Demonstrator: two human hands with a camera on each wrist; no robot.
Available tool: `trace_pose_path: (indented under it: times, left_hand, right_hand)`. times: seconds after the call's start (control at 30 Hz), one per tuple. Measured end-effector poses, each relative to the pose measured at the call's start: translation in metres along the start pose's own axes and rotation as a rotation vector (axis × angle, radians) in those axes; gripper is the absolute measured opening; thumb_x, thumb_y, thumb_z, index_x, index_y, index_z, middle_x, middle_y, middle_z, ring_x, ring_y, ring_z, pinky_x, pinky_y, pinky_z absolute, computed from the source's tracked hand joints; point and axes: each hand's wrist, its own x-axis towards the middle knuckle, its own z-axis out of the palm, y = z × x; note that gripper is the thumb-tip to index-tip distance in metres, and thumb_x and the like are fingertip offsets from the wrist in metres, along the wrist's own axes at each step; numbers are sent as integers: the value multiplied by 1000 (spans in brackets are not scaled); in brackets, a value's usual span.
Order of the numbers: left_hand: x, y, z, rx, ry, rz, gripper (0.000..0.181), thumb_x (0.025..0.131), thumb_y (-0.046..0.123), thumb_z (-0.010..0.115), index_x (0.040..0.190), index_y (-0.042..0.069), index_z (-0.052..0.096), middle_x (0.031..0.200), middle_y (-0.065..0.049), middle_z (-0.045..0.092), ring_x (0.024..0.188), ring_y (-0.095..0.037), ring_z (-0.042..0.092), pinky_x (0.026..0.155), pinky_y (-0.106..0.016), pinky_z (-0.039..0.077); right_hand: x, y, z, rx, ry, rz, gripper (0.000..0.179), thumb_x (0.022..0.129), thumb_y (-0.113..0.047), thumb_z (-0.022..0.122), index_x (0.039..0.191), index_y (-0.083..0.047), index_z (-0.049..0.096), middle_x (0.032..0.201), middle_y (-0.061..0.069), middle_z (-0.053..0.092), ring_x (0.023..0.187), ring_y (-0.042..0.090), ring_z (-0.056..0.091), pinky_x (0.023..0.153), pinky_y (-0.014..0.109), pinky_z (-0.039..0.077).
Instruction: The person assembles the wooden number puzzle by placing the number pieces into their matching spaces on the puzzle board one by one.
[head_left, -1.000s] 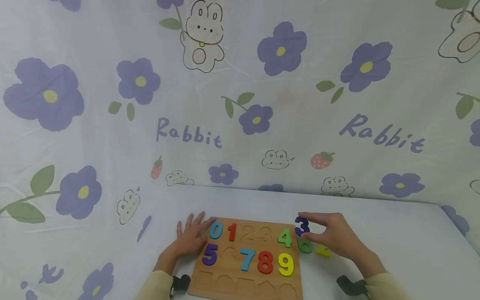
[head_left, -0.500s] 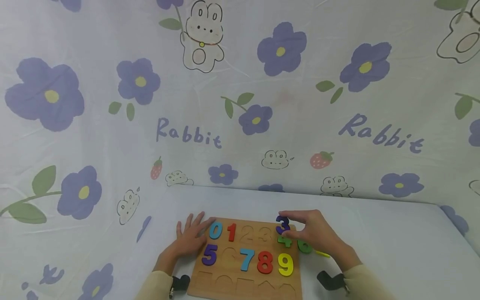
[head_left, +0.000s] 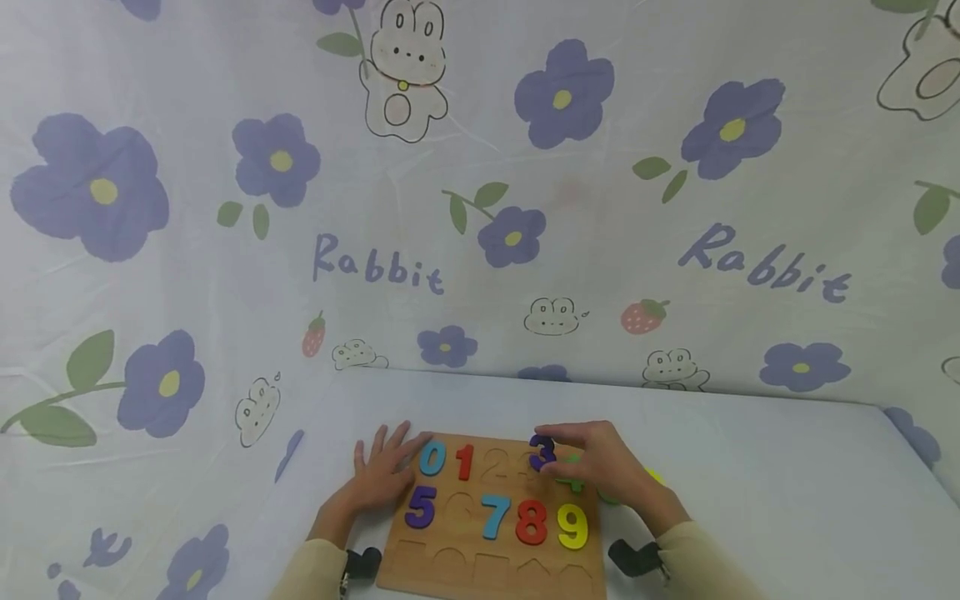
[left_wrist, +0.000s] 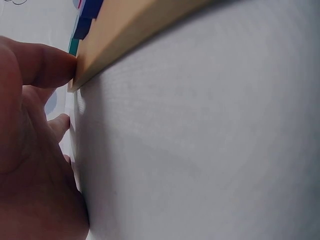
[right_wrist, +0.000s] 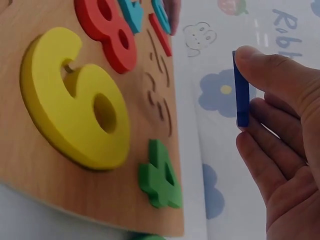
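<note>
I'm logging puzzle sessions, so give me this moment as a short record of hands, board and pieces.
Left hand: touches edge of wooden board
Right hand: pinches purple 3 off the board
On board: 0, 1, 4, 5, 7, 8, 9
Bare outlines include: 2 slot, 6 slot
Beside board: green piece, yellow piece, both partly hidden

Dressed in a plain, pale yellow left sleeve (head_left: pixel 309 573) and a matching right sleeve (head_left: pixel 703 567). Fitted at wrist level with a black, bent, round-ended left bracket (head_left: pixel 364 564) and a similar black right bracket (head_left: pixel 633 557), with finer details too small to make out.
</note>
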Motion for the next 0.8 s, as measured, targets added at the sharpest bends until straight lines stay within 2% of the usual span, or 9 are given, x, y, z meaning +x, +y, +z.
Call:
trace_pose_path:
  times: [0.33, 0.43, 0.57, 0.8]
  left_hand:
    - [-3, 3, -2, -34, 31, 37, 69, 100, 20, 54, 167, 32, 48, 181, -21, 22, 167, -58, -3, 122, -83, -18]
    - [-3, 6, -4, -36, 22, 32, 69, 99, 18, 55, 167, 32, 48, 182, -21, 22, 167, -58, -2, 123, -83, -18]
    - [0, 2, -1, -16, 12, 17, 70, 99, 19, 54, 168, 31, 47, 183, -19, 21, 168, -55, -3, 124, -81, -17]
    - [3, -4, 3, -6, 11, 1, 68, 100, 20, 56, 167, 29, 48, 184, -16, 20, 169, -53, -4, 125, -80, -17]
  right_hand:
    - [6, 5, 18, 43, -33, 61, 54, 93, -27, 88, 143, -14, 74, 144, 6, 75, 136, 35, 70, 111, 54, 58]
    - [7, 7, 23, 52, -33, 91, 53, 93, -27, 89, 143, -14, 74, 142, 5, 76, 136, 34, 70, 111, 55, 57]
    - [7, 11, 28, 65, -36, 127, 53, 92, -26, 90, 141, -16, 75, 140, 4, 77, 135, 35, 71, 112, 56, 57]
    - [7, 15, 32, 61, -28, 122, 52, 92, -24, 89, 141, -16, 75, 140, 6, 77, 134, 35, 71, 111, 55, 58]
